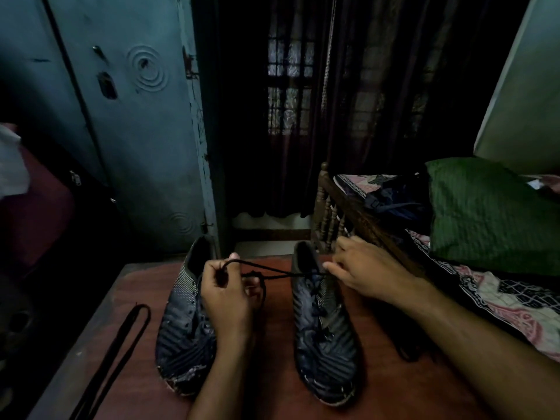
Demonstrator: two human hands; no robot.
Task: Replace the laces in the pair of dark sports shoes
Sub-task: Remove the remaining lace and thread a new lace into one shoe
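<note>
On the reddish wooden table [378, 398], the thin black lace [272, 271] runs taut from the right dark striped sports shoe [322, 325] leftward to the left hand [227, 294], whose curled fingers grip it. The right hand [360, 268] pinches the lace at the shoe's top eyelets, wrist raised.

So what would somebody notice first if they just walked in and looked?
Probably the two hands in the middle: the left hand and right hand pull a black lace tight above the right shoe. The left shoe sits beside it, and a spare lace lies at the table's left edge.
</note>
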